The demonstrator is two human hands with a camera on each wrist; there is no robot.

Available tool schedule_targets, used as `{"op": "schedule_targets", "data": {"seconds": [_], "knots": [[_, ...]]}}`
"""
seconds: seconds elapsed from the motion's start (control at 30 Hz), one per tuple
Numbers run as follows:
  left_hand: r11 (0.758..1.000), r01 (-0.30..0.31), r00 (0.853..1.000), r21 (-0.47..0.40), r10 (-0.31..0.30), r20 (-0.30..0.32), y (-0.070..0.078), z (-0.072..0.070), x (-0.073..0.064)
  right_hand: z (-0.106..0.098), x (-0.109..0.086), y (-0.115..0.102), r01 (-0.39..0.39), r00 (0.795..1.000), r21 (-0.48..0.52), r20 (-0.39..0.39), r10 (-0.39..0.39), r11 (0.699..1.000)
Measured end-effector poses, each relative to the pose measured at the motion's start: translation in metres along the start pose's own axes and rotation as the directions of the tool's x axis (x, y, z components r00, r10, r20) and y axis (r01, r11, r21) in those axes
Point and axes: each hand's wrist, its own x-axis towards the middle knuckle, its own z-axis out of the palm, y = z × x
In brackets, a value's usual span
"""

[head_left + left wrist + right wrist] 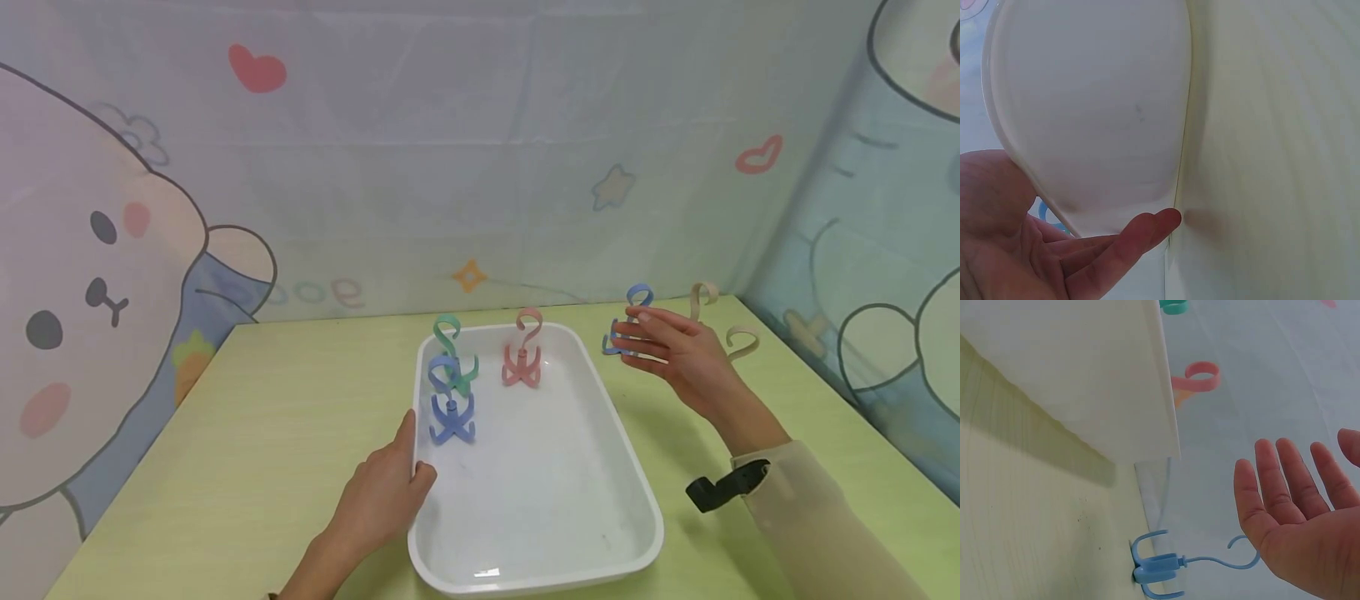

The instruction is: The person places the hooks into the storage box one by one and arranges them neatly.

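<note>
Gripping a tray [540,483] by its left rim, left hand [381,493], right hand [690,360] right of it, fingers slightly spread near a blue hook [1159,569], faint "oo" on cloth [420,192] behind tray

1. One white tray [536,492]; the clock directions run from its middle, head view.
2. Six hooks: three inside the tray, three outside.
3. Inside: one green hook [462,383] between ten and eleven o'clock, one deep-blue hook [452,423] near ten, one pink hook [522,369] at twelve.
4. Outside: one light-blue hook [1159,569] at one; two beige hooks [695,303], partly hidden, towards two.
5. Two hands: left hand [386,492] near nine, right hand [686,358] at two.
6. One table [315,400].
</note>
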Motion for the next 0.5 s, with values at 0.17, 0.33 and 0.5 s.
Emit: {"op": "schedule_targets", "data": {"seconds": [0.17,0.33,0.5], "knots": [[1.000,0.003,1.000,-0.004,-0.003,0.003,0.000,0.000,0.001,-0.004,0.000,0.002,0.002,1.000,0.007,-0.008,-0.002,1.000],[1.000,0.002,1.000,-0.014,-0.002,0.012,-0.001,0.000,0.002,-0.009,-0.002,0.005,-0.004,1.000,0.012,-0.018,0.004,1.000],[1.000,0.003,1.000,-0.010,-0.003,0.008,-0.001,0.000,0.002,-0.013,-0.002,0.007,-0.004,1.000,0.005,-0.026,0.004,1.000]]}}
